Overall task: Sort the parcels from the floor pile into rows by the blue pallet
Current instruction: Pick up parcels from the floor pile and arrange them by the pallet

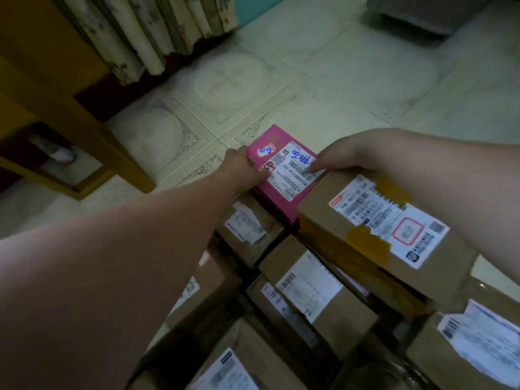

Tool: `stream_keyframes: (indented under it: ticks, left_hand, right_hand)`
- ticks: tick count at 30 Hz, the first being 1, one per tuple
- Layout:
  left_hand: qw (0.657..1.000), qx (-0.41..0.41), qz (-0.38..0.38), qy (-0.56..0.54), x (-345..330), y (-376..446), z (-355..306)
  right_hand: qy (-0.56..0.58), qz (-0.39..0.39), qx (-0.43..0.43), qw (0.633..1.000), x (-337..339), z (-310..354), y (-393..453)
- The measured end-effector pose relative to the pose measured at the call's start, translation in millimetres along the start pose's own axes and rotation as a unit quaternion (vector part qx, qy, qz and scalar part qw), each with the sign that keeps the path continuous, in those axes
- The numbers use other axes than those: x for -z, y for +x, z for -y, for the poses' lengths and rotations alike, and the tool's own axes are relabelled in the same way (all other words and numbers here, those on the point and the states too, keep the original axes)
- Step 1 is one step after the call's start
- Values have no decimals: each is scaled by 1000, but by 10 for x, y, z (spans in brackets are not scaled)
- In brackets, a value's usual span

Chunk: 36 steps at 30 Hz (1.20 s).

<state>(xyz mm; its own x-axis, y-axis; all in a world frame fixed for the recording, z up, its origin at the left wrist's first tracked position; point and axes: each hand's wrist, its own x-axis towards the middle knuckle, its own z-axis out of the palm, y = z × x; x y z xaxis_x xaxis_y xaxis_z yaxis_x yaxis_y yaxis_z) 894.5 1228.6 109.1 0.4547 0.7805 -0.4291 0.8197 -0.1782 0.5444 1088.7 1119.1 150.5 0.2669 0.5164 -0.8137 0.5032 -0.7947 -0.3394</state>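
Bare tiled floor is seen open beyond the far end of the parcel rows; a wooden frame stands to the left. The pink parcel lies at the far end, resting on brown parcels, beside a taped brown box. It is gripped at its left edge by the left hand and pressed at its right edge by the right hand, fingers curled together. Its long axis is angled away toward the far left

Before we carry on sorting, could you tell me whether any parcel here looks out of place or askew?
The pink parcel stands out: it is the only non-brown one, lying at the far end of the brown cardboard boxes. Left hand and right hand touch its two sides.
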Motion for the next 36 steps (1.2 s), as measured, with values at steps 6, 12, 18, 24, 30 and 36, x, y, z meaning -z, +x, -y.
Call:
stream_keyframes:
  ticks: [6,12,18,24,30,36]
  left_hand:
    - [997,4,24,69,26,-145,22]
    - [991,-80,-42,102,243,-483,-801]
    - [962,-199,107,152,-194,-1043,-1423]
    - [962,-162,135,173,-707,-1242,-1095]
    - [938,-137,81,308,-629,-1388,-1287]
    - [917,-245,-19,315,-730,-1998,-1565]
  right_hand:
    - [99,-18,40,994,-114,-191,-112]
    - [197,-146,42,969,206,-558,-634]
    - [159,-46,-104,981,-13,-1452,-1153]
    - [252,-17,-82,964,-522,-1598,-1246]
    - [261,-59,-61,962,-460,-1744,-1413]
    - [145,-171,-123,967,-635,-2465,-1575]
